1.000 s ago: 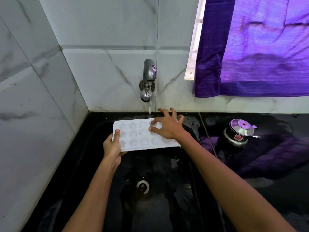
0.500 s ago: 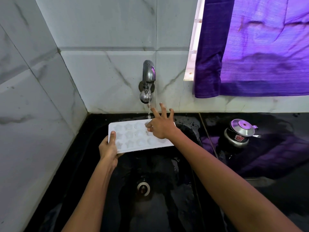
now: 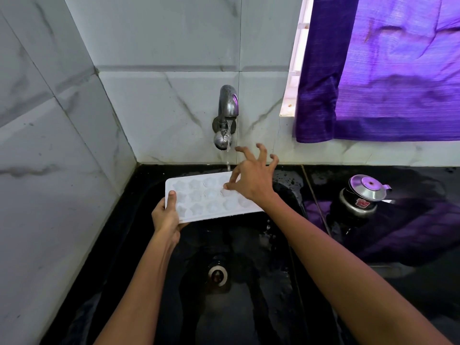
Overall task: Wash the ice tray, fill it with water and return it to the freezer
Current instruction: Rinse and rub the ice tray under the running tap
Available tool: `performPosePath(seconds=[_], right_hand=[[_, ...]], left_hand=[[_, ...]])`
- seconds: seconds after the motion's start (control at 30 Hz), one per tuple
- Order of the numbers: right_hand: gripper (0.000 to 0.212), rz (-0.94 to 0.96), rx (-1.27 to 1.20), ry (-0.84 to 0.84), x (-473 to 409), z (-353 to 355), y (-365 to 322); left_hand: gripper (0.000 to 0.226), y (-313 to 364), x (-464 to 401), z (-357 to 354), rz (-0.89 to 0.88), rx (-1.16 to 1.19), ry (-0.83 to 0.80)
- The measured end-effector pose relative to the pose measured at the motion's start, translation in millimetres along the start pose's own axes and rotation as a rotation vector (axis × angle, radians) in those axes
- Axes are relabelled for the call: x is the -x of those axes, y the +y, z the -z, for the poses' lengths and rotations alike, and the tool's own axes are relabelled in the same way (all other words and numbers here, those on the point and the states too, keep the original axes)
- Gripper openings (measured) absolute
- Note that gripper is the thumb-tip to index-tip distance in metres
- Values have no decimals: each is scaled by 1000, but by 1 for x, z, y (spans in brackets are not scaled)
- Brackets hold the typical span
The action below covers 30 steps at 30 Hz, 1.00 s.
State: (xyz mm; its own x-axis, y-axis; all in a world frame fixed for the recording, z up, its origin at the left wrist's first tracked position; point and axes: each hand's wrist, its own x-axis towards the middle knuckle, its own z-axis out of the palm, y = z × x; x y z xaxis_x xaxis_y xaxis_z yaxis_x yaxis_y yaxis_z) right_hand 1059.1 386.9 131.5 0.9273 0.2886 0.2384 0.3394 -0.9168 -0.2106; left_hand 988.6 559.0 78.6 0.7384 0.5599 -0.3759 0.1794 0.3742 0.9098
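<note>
A white ice tray (image 3: 199, 197) with star-shaped cells is held level over the black sink (image 3: 249, 307), under the tap. My left hand (image 3: 166, 215) grips its left end, thumb on top. My right hand (image 3: 254, 178) hovers over the tray's right half with fingers spread and curled; its thumb tip touches a cell. A thin stream of water runs from the metal tap (image 3: 225, 118) onto the tray's far edge, just left of my right hand.
The sink drain (image 3: 218, 276) lies below the tray. A small steel pot with a lid (image 3: 362, 195) stands on the wet black counter (image 3: 410, 245) to the right. A purple curtain (image 3: 385, 70) hangs at the window. Marble-tiled walls close in the left and back.
My right hand has lifted its fingers off the tray and moved up toward the tap; only the thumb still touches. The tray has shifted slightly left under the stream.
</note>
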Motion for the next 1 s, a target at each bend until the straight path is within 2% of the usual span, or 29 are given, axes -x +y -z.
performPosePath(seconds=[0.07, 0.13, 0.23, 0.33, 0.57, 0.77, 0.93, 1.0], right_hand=[[23, 0, -127, 12, 5, -1, 3], [30, 74, -156, -99, 13, -4, 3], [53, 108, -75, -275, 24, -10, 4], [75, 131, 57, -340, 25, -15, 5], [77, 53, 42, -250, 12, -20, 9], [83, 73, 34, -420, 0, -20, 14], [74, 87, 34, -274, -1, -15, 14], [79, 74, 58, -293, 0, -14, 15]], left_hand=[[27, 2, -2, 2, -10, 16, 17], [25, 3, -3, 1, -27, 19, 23], [18, 3, -3, -3, -45, 24, 44], [20, 1, -3, -8, -50, 29, 69], [30, -2, -4, -19, -54, 26, 85], [22, -2, -6, -25, -51, 28, 64], [32, -5, -8, -24, -39, 18, 55], [33, -5, -8, -24, -31, 18, 53]])
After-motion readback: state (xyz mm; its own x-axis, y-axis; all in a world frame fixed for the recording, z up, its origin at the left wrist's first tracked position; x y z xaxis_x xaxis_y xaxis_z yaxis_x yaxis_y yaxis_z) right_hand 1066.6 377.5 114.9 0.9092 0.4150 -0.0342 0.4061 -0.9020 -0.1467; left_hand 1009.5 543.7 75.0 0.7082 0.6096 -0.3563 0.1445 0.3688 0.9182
